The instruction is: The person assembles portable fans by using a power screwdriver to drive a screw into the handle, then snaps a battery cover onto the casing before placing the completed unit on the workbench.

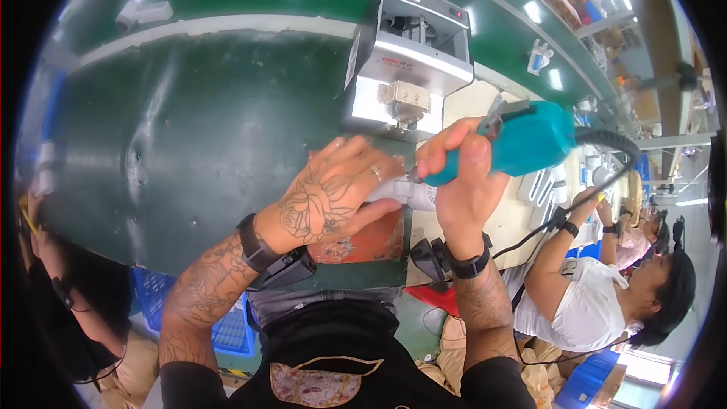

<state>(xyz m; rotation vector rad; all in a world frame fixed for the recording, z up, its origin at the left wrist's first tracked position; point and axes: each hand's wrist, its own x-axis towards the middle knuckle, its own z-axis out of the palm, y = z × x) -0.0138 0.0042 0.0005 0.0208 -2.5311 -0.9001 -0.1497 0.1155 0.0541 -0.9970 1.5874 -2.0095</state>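
Observation:
My right hand [473,197] is wrapped round a teal electric screwdriver [534,140], which lies tilted with its tip toward my left hand. A black coiled cable [612,140] runs from its back end. My left hand [329,193], tattooed and with a ring, closes its fingers round a whitish-grey plastic part [415,195]. The screwdriver's tip is close to that part; my fingers hide whether they touch. Under the hands lies a worn reddish-brown pad [367,246]. Just beyond them stands a silver and black screw feeder [405,68] with a metal block on its front.
The dark green bench [227,121] curves off to the left. Beyond it, a white plastic part [539,57] lies on a green surface. At right, a person in a white shirt [579,307] works close by; another person's forearm [83,310] shows at left. A blue crate [155,299] sits below the bench.

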